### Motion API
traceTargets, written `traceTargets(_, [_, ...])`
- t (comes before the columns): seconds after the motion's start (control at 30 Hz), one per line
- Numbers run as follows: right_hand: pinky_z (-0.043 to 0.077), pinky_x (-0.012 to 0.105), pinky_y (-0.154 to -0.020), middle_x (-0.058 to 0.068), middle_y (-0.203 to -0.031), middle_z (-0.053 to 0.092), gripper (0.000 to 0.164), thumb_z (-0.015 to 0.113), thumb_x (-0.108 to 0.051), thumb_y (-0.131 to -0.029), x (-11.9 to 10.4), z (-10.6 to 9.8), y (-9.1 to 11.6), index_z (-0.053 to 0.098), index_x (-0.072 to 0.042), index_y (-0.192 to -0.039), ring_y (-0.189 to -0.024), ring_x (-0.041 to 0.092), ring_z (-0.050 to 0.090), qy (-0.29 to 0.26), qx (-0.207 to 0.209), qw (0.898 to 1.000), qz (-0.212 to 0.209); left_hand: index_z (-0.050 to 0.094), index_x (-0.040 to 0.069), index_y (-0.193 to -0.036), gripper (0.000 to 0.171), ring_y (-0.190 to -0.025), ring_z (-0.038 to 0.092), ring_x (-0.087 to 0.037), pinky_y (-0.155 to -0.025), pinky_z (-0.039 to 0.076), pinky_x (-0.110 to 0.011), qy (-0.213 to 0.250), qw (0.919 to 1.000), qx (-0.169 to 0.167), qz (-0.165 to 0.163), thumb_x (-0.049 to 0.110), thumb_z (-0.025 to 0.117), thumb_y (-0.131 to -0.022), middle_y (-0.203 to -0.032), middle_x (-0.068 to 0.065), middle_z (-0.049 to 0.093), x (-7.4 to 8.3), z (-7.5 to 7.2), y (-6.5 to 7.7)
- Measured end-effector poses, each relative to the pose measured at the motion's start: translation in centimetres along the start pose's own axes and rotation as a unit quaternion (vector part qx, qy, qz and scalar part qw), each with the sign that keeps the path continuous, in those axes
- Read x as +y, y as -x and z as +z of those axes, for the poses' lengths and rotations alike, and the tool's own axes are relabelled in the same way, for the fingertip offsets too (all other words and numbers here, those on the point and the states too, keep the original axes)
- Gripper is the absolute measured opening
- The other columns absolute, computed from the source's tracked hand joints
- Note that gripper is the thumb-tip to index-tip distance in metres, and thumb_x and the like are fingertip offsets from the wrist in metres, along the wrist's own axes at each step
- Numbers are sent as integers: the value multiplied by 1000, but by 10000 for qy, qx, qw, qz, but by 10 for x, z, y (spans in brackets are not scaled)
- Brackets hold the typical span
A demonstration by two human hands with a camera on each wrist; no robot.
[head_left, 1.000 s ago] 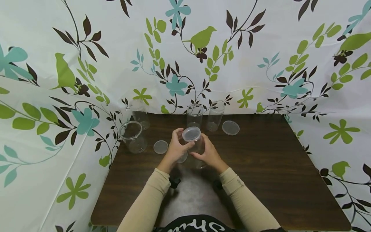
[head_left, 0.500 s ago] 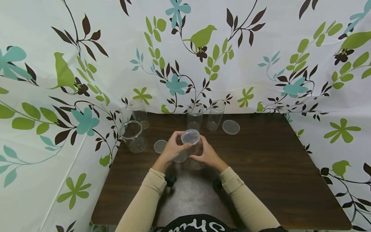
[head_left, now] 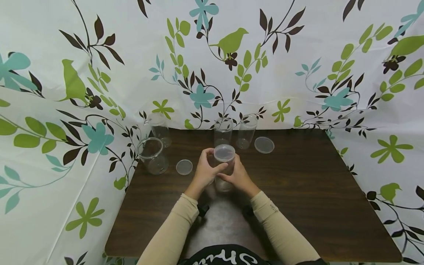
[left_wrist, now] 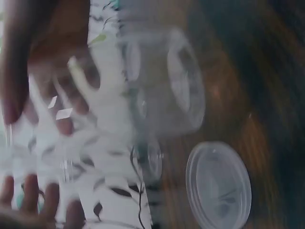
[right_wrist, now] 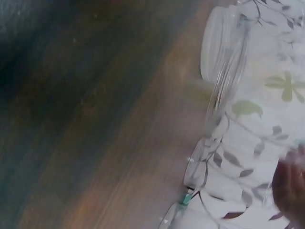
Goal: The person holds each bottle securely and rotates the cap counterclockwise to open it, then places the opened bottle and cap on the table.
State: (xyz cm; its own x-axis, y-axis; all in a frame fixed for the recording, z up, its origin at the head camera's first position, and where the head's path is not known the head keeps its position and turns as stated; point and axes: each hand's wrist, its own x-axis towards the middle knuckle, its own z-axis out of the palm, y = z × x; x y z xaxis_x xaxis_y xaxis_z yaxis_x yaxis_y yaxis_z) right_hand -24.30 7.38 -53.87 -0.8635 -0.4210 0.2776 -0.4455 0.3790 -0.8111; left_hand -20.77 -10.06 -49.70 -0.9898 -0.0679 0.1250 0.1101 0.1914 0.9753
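Head view: clear container point(head_left: 224, 154) between both hands — left hand point(head_left: 204, 171) curled round its left side, right hand point(head_left: 238, 175) round its right, neither clearly nearer. Long axis roughly upright, pale top facing up; base below hands, touching bench point(head_left: 314, 198) or not, cannot tell. Small lid point(head_left: 184, 167) flat, left of left hand; wide jar point(head_left: 157, 165) farther left. Tall jar point(head_left: 223, 137) beyond container on far side — slim jar point(head_left: 246, 136), then flat lid point(head_left: 264, 145), to its right.
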Motion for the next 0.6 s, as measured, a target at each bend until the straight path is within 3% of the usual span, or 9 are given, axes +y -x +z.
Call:
traceTargets(0.1, [47,51,-97,21,-140,50,96,87,-17,-82,2,-10,0,25,-1,-153,-117,33,57,-700,-608,9956,107,42,5,-148,107,-131,48,-34,-103,42,-51,402,9965,-698,219,72,73,-71,-142,-19,51,-5,-17,-4])
traceTargets(0.17, [45,53,-98,19,-142,49,96,86,-15,-82,2,-17,1,25,-5,-156,-119,33,56,-1073,-1054,9886,111,41,3,-151,111,-130,50,-35,-100,46,-48,545,9914,-1130,370,75,66,-69,-143,-21,52,-7,-27,-6])
traceTargets(0.27, [39,55,-106,15,-151,43,97,84,-15,-84,4,-22,2,23,-10,-159,-133,31,48,-1337,-1588,9782,106,45,4,-152,101,-124,54,-32,-95,51,-39,686,9835,-1628,382,69,66,-76,-142,-20,54,-10,-36,-8])
traceTargets(0.33, [38,55,-107,14,-152,43,97,84,-15,-84,3,-21,2,23,-10,-160,-134,30,46,-1342,-1718,9759,98,47,6,-151,90,-120,56,-28,-92,51,-34,804,9807,-1764,266,60,69,-82,-141,-19,55,-11,-38,-7])
traceTargets(0.43, [44,53,-102,16,-147,46,96,85,-15,-82,3,-14,2,25,-6,-157,-126,31,52,-914,-1420,9855,-149,51,7,-147,75,-112,58,-25,-90,52,-34,974,9847,-1442,89,44,76,-87,-135,-16,58,-9,-31,-4])
traceTargets(0.53, [45,54,-101,21,-142,48,99,90,-16,-78,2,-3,2,28,1,-153,-123,36,52,71,-575,9963,-627,51,6,-140,67,-111,57,-25,-91,50,-38,827,9946,-629,61,34,82,-87,-130,-14,59,-4,-16,1])
traceTargets(0.6, [45,55,-100,24,-139,49,101,93,-18,-73,0,4,2,31,5,-149,-122,40,51,840,65,9923,-904,50,8,-136,67,-110,57,-25,-91,48,-41,530,9986,9,56,34,84,-85,-128,-11,60,-1,-4,4])
